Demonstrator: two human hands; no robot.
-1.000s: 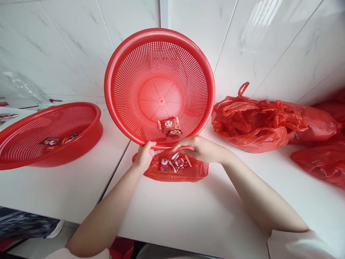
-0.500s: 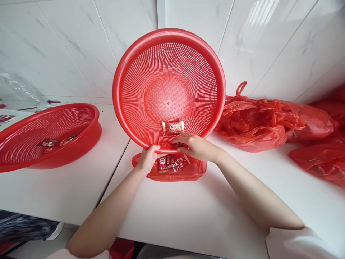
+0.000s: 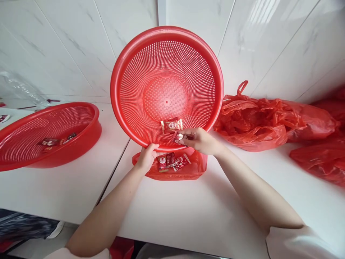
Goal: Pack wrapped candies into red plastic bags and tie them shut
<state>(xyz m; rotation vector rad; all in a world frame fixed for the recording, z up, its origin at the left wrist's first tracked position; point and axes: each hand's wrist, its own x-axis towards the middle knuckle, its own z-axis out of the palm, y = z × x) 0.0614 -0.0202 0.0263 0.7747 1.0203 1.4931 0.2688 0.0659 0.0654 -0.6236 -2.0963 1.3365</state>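
A round red plastic basket (image 3: 132, 82) with a mesh wall is tipped up toward me. My left hand (image 3: 147, 157) grips its lower rim, thumb on the inside. Between the fingers and thumb of my right hand (image 3: 201, 141) is a small red wrapped candy (image 3: 180, 138), just inside the rim. A red and gold wrapped candy (image 3: 171, 126) lies on the basket's lower wall, and another partly shows behind it. Below the rim, an open red plastic bag (image 3: 175, 175) holds several wrapped candies (image 3: 179, 162).
At left stands a second red basket (image 3: 88, 144) with a few wrapped candies inside. Crumpled red plastic bags (image 3: 258, 122) are heaped at right. A tiled wall (image 3: 70, 46) rises behind the white table (image 3: 172, 212). A person's dark patterned clothing (image 3: 24, 225) shows at lower left.
My right hand has lifted slightly from the basket's lower wall, and the red candy in its fingers now shows clearly. The basket has shifted a little left and up in view.
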